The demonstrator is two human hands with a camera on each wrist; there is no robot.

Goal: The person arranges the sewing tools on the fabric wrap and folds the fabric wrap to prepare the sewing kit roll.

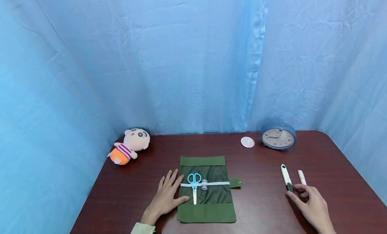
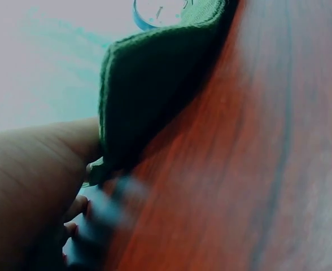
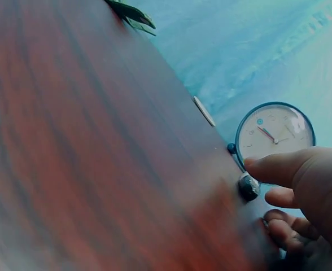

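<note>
My left hand (image 1: 164, 198) lies with fingers spread at the left edge of an unrolled green fabric tool pouch (image 1: 207, 213), thumb over its lower left part. Under the pouch's white elastic band sit light-blue-handled scissors (image 1: 194, 185) and a small grey thread spool (image 1: 204, 185). Over on the right, my right hand (image 1: 311, 205) has thumb and index fingertips apart, right at the dark end of a slim white tool (image 1: 285, 175) lying on the table. That same dark end (image 3: 249, 187) shows beyond the thumb in the right wrist view. A small white-and-pink stick (image 1: 301, 177) lies beside it.
At the back right stands a blue alarm clock (image 1: 278, 137), with a pale round disc (image 1: 247, 142) to its left. A plush doll (image 1: 130, 146) lies at the back left. Blue curtains (image 1: 193, 59) surround the dark wooden table (image 1: 260, 207). The pouch's snap tab (image 1: 235, 183) sticks out rightward.
</note>
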